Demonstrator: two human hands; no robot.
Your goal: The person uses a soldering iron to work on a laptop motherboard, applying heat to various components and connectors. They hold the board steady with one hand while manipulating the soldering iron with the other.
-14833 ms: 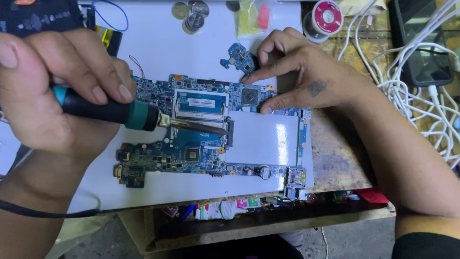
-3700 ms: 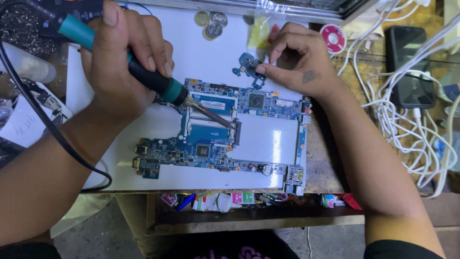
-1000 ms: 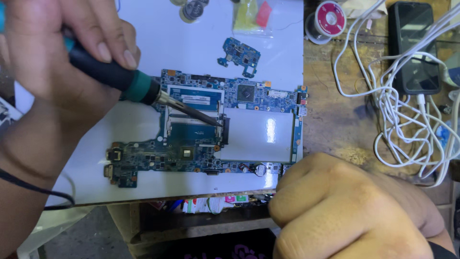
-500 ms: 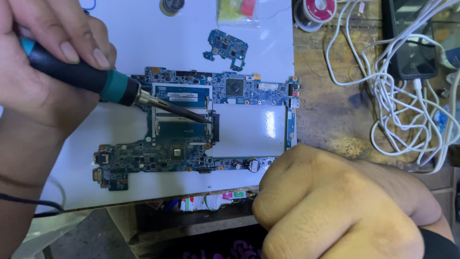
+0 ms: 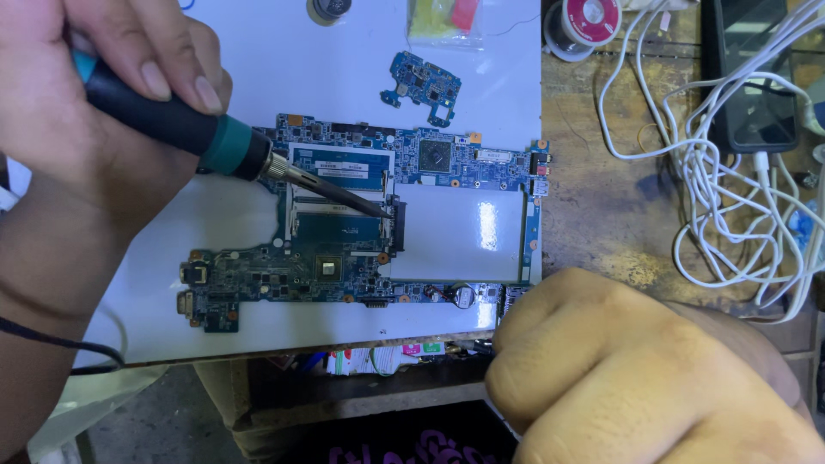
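From the head view, our left hand point(image 5: 94, 129) grips the soldering iron point(image 5: 198, 133), its tip on the blue circuit board point(image 5: 344, 232) mid-tabletop. Our right hand point(image 5: 636, 369) has left the board's far edge and now hangs clenched, empty, at the near edge, so the board lies unsteadied.

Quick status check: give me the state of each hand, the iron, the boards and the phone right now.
Left hand: closed in a grip on the iron's handle.
Black-and-teal soldering iron: tilted, tip at the big board's black connector.
Large blue laptop circuit board: flat on the white sheet.
Small blue circuit board: lying apart, untouched.
Right hand: fisted near the table edge; contents hidden.
Black phone: screen dark.
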